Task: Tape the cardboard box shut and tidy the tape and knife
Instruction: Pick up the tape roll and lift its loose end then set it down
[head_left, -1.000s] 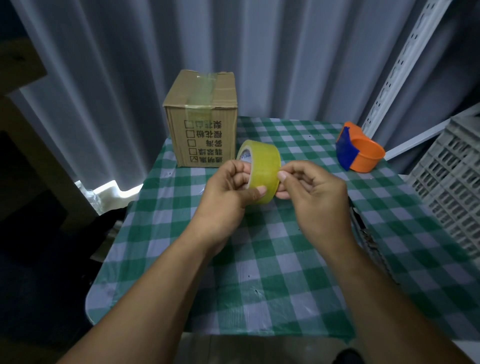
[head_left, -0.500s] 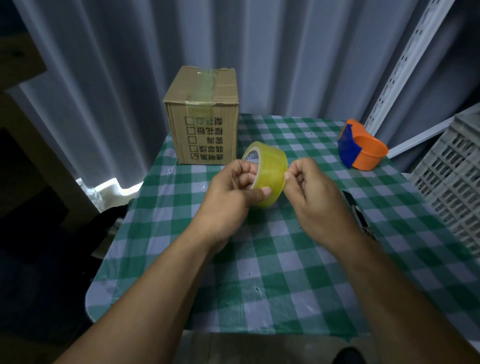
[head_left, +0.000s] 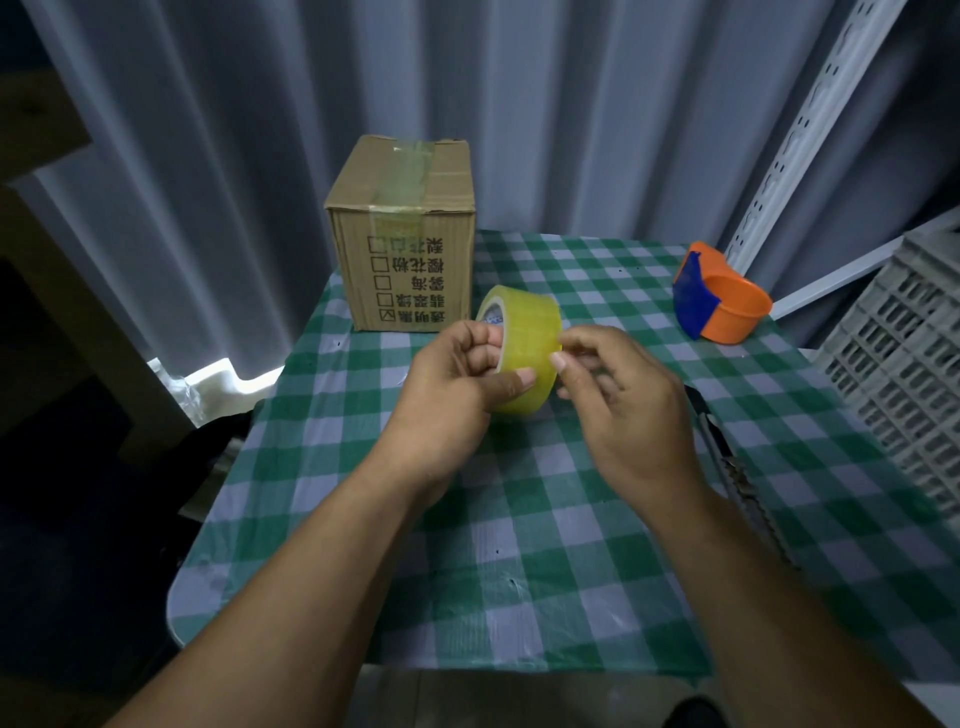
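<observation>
My left hand (head_left: 457, 384) grips a roll of yellowish clear tape (head_left: 527, 332) above the middle of the table, fingers through its core and thumb on its outer face. My right hand (head_left: 618, 400) pinches at the roll's right edge with thumb and forefinger. A brown cardboard box (head_left: 405, 234) with printed characters stands at the table's back left, a strip of tape running over its closed top. A dark utility knife (head_left: 727, 457) lies on the table at the right, partly hidden by my right forearm.
The table wears a green and white checked cloth (head_left: 519, 545). An orange and blue tape dispenser (head_left: 719, 301) sits at the back right. A grey plastic crate (head_left: 904, 364) stands off the right edge. Grey curtains hang behind.
My right hand has shifted from the roll's front to its right edge, fingers picking there. The roll has tilted slightly; the left hand keeps its hold.
</observation>
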